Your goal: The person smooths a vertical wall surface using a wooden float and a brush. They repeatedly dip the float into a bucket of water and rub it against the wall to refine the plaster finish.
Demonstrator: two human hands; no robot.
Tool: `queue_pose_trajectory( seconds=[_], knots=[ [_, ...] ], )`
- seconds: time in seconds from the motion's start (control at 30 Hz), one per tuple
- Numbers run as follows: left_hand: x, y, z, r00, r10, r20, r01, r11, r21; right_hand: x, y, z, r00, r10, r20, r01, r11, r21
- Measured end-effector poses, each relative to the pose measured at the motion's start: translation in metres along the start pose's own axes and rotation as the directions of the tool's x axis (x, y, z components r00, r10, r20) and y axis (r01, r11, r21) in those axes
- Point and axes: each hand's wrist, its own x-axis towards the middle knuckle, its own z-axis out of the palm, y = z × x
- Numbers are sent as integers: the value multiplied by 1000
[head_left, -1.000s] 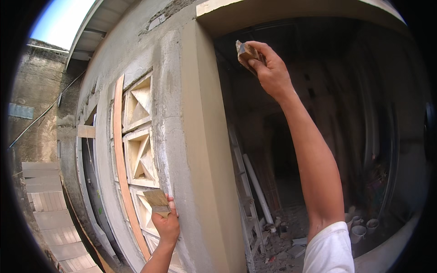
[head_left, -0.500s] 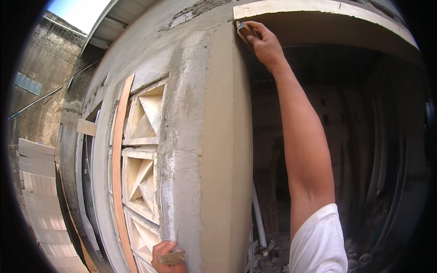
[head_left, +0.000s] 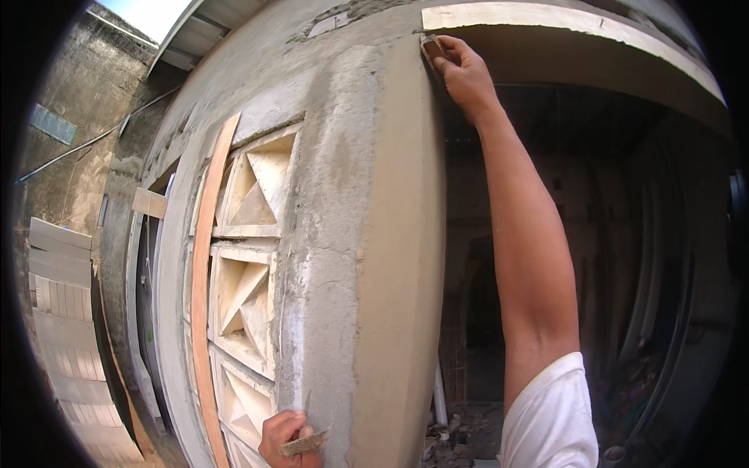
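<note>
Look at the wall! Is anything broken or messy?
Yes. High on the grey wall, a patch looks rough and broken, unlike the smoother surface around it. Through the doorway, small bits of rubble lie scattered low down, which looks messy.

L hand [head_left: 284, 440] partly cut off (btm edge).

A brown scraper [head_left: 431, 48] tilts at the top of the column [head_left: 402, 242], a crusted grey blade [head_left: 304, 444] edge-on below.
</note>
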Motion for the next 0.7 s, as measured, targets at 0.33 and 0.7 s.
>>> queue_pose_trajectory(
  seconds=[0.33,0.7],
  knots=[
    [-6,-2,2,996,-90,-2,90,995,-31,-15,0,-4,998,-55,-25,55,998,-2],
    [-7,-4,4,997,-74,-18,74,997,-27,-27,-5,-4,997,-70,-38,69,997,-13]
  ],
)
